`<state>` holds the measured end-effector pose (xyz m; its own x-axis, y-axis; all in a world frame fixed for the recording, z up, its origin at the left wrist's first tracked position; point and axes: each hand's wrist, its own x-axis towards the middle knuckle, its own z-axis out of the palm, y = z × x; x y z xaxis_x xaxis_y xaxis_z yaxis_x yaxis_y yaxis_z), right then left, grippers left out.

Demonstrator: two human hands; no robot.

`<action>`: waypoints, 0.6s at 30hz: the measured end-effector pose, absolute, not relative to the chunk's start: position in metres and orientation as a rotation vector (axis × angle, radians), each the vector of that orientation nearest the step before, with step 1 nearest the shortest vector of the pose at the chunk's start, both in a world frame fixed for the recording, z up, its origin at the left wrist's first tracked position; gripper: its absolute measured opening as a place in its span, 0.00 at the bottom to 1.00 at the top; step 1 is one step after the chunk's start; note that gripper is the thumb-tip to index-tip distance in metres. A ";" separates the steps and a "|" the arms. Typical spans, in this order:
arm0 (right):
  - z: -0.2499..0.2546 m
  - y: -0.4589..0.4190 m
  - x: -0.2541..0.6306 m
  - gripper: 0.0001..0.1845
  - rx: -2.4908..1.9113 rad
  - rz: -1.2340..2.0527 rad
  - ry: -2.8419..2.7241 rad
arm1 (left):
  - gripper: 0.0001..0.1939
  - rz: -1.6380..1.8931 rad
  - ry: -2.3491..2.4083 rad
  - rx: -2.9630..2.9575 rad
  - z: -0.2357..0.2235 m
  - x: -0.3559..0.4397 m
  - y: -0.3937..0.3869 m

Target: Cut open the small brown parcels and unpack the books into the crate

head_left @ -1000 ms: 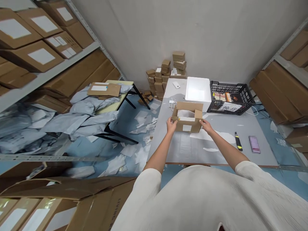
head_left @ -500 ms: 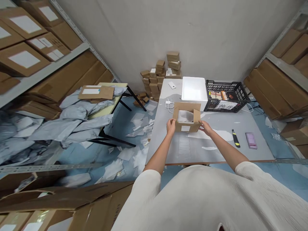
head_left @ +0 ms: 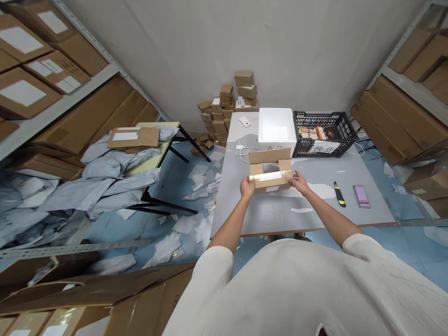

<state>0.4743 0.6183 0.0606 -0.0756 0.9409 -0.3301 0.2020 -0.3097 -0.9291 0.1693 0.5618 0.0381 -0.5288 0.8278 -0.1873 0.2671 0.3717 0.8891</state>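
A small brown cardboard box (head_left: 268,189) sits on the grey table with its top flaps up. Its back flap (head_left: 269,155) stands tilted away from me, and the near flap, bearing a white strip (head_left: 271,176) and clear tape, leans over the front of the opening. My left hand (head_left: 247,186) is closed on the box's left front corner, thumb at the near flap. At the right front corner, my right hand (head_left: 299,182) pinches the flap's edge between thumb and fingers. The inside of the box is mostly hidden behind the near flap.
Behind the box stand a white bin (head_left: 277,126) and a black crate (head_left: 324,135) holding packages. A yellow-black utility knife (head_left: 339,194) and a purple pack (head_left: 361,196) lie right. A white cable (head_left: 241,148) lies left. Grey parcels (head_left: 115,158) cover the side table.
The near flap has swung over toward the opening, its white strip and tape now showing. Both hands stay at the box's front corners. The whole view has shifted slightly.
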 end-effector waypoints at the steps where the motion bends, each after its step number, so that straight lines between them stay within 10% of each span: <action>1: 0.059 0.620 0.479 0.45 -1.549 1.415 -1.271 | 0.15 1.113 1.993 0.969 0.040 0.175 0.562; 18: 0.086 0.637 0.654 0.39 -1.508 0.925 -1.249 | 0.11 1.134 1.856 1.341 0.089 0.346 0.617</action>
<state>0.6539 0.6372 0.0860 0.1962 0.9805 0.0136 0.2733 -0.0413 -0.9610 0.3460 0.6175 0.0885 -0.3283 0.9442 0.0246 0.4533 0.1346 0.8812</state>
